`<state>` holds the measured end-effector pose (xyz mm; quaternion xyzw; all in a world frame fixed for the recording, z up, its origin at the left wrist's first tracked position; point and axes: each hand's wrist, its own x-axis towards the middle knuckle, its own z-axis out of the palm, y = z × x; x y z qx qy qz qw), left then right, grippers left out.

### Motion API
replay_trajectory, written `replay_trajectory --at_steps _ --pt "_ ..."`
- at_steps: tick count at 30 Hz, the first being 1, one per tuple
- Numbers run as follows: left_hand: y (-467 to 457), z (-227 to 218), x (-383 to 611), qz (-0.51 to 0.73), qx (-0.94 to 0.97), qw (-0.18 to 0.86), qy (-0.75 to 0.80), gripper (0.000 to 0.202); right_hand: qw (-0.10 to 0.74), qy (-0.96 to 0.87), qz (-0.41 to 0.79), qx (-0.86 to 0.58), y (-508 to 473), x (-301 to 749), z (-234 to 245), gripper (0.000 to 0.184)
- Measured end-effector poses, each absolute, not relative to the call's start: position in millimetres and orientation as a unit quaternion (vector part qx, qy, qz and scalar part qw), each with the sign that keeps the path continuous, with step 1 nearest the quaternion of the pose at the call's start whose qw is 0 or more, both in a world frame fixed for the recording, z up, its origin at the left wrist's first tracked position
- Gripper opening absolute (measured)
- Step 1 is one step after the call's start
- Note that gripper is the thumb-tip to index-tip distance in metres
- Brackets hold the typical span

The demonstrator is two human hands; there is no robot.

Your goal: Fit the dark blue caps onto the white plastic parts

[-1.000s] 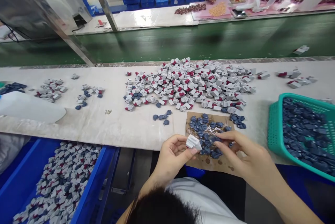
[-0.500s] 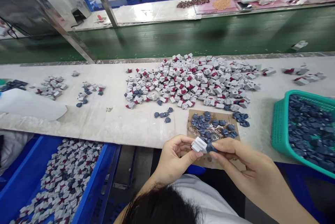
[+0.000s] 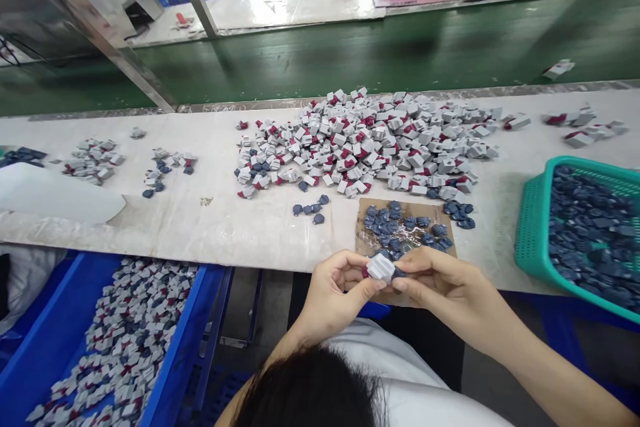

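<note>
My left hand [image 3: 335,294] is shut on a small grey-white plastic part [image 3: 380,268], held between the thumb and fingertips. My right hand [image 3: 450,284] pinches a dark blue moulded piece [image 3: 399,274] against that part, and the fingers hide most of it. Both hands are just over the near edge of a brown cardboard sheet [image 3: 405,227] holding several dark blue pieces. A large pile of grey-white parts with red marks [image 3: 360,140] lies beyond it.
A teal mesh basket [image 3: 525,240] of dark blue pieces stands at right. A blue bin [image 3: 193,327] of assembled parts sits at lower left. Beyond the white bench [image 3: 210,234] run a green belt [image 3: 350,60] and a far bench with blue crates.
My right hand has moved from above the cardboard to bring the dark blue piece against the grey-white part. The hands are closer together, and the view has tilted slightly upward.
</note>
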<state>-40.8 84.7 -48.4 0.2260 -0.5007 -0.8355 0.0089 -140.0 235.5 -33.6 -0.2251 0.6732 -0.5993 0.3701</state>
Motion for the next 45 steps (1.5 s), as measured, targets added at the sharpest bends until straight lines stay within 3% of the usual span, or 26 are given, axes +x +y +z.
replay_trajectory --at_steps 4,8,12,17,19,26,32,35,38,42,45 --pt "72 -45 -47 -0.799 0.135 -0.037 -0.585 0.045 0.406 0.671 -0.579 -0.223 234 -140 -31 0.028" --pt "70 -39 -57 -0.696 0.047 0.042 -0.715 0.026 0.368 0.700 -0.535 -0.296 230 -146 -22 0.031" --pt "80 -34 -62 -0.640 0.044 0.082 -0.763 0.029 0.294 0.690 -0.642 -0.158 208 -149 -13 0.053" --pt "94 -30 -65 -0.618 0.027 0.153 -0.770 0.024 0.470 0.568 -0.674 0.055 175 -137 3 0.061" --pt "99 -31 -66 -0.616 0.036 0.189 -0.764 0.025 0.484 0.565 -0.664 0.071 170 -132 8 0.062" --pt "111 -42 -63 -0.602 0.077 0.195 -0.771 0.023 0.389 0.620 -0.682 -0.013 173 -128 0 0.064" --pt "113 -50 -56 -0.613 0.106 0.127 -0.772 0.020 0.428 0.628 -0.647 0.061 175 -123 -23 0.064" --pt "111 -56 -56 -0.711 0.175 0.060 -0.678 0.015 0.454 0.617 -0.636 0.094 174 -121 -32 0.060" --pt "105 -57 -59 -0.776 0.248 -0.031 -0.579 0.029 0.477 0.596 -0.638 0.101 172 -128 -34 0.060" --pt "98 -50 -60 -0.834 0.254 -0.137 -0.470 0.038 0.417 0.603 -0.675 0.082 180 -148 -30 0.057" --pt "95 -45 -58 -0.881 0.254 -0.153 -0.369 0.038 0.371 0.621 -0.688 0.060 194 -158 -32 0.047"
